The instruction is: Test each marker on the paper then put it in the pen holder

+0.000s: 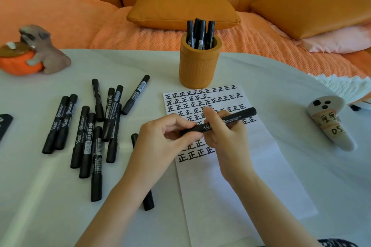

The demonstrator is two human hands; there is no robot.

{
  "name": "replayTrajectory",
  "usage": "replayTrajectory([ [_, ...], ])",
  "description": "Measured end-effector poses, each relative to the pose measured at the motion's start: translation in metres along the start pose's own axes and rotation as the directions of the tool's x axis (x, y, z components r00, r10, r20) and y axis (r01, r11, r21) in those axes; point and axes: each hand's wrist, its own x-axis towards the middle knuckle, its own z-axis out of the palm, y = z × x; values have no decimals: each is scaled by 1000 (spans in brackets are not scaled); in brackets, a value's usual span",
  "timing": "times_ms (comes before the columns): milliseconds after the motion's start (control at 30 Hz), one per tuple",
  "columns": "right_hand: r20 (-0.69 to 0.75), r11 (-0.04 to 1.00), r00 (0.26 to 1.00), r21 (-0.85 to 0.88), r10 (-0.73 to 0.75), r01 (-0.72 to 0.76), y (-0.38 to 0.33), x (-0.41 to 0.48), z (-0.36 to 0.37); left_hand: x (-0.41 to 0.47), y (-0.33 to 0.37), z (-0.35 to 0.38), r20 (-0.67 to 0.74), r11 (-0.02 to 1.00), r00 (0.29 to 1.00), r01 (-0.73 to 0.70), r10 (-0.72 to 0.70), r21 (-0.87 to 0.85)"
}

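Observation:
Both my hands hold one black marker (239,116) level above the white paper (241,176). My left hand (162,140) pinches its left end, the cap end, between thumb and fingers. My right hand (224,132) grips the barrel just right of that. Rows of black test characters cover the paper's upper half. The orange pen holder (198,66) stands beyond the paper's top edge with several black markers (199,32) upright in it. Several more black markers (96,126) lie scattered on the table left of the paper; one marker (148,199) lies partly hidden under my left forearm.
A dog-and-pumpkin figurine (32,52) sits at the table's far left. A white ghost-shaped object (329,122) with labels lies at the right. A dark object (5,124) pokes in at the left edge. An orange sofa with cushions (180,10) runs behind the white table (50,206).

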Motion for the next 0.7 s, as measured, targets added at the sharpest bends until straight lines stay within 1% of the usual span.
replayTrajectory([
  [67, 42, 999, 998, -33, 37, -36, -3, 0, -1, 1, 1, -1, -20, 1000, 1000, -3, 3, 7],
  [167, 84, 976, 987, -181, 135, -119, -11, -2, -1, 1, 3, -2, -56, 1000, 998, 2, -2, 12],
  [200, 82, 966, 988, -233, 132, -110, -13, -3, -2, 1, 3, -2, -73, 1000, 997, 1, 0, 18],
  [233, 68, 955, 994, -292, 81, -58, -13, -3, -3, 2, 3, -4, -88, 1000, 996, -1, 3, 26],
  [300, 25, 911, 992, -393, -127, 126, -14, -4, -6, 2, 4, -7, -106, 999, 994, -7, 12, 44],
  [333, 15, 884, 969, -408, -245, 230, -15, -4, -8, 3, 4, -9, -109, 999, 994, -10, 16, 54],
  [367, 35, 847, 934, -411, -355, 337, -16, -4, -10, 3, 5, -11, -109, 998, 994, -12, 19, 61],
  [400, 94, 780, 885, -438, -456, 448, -16, -3, -12, 3, 5, -12, -108, 998, 994, -13, 19, 65],
  [433, 191, 674, 824, -493, -534, 551, -15, 0, -15, 3, 6, -13, -103, 998, 994, -12, 18, 66],
  [500, 383, 444, 708, -578, -594, 685, -10, 6, -18, 3, 6, -12, -99, 997, 995, -13, 20, 72],
  [533, 442, 363, 672, -598, -594, 715, -5, 10, -19, 3, 6, -12, -99, 997, 995, -15, 23, 78],
  [567, 473, 310, 649, -610, -596, 729, -2, 13, -18, 3, 6, -12, -98, 996, 995, -16, 24, 84],
  [600, 486, 277, 627, -610, -609, 742, -1, 15, -17, 4, 6, -12, -92, 996, 995, -17, 25, 86],
  [667, 488, 240, 592, -606, -641, 759, 2, 18, -16, 4, 6, -13, -74, 997, 997, -15, 21, 74],
  [700, 483, 231, 586, -609, -651, 758, 2, 20, -15, 4, 6, -15, -69, 998, 998, -11, 15, 59],
])
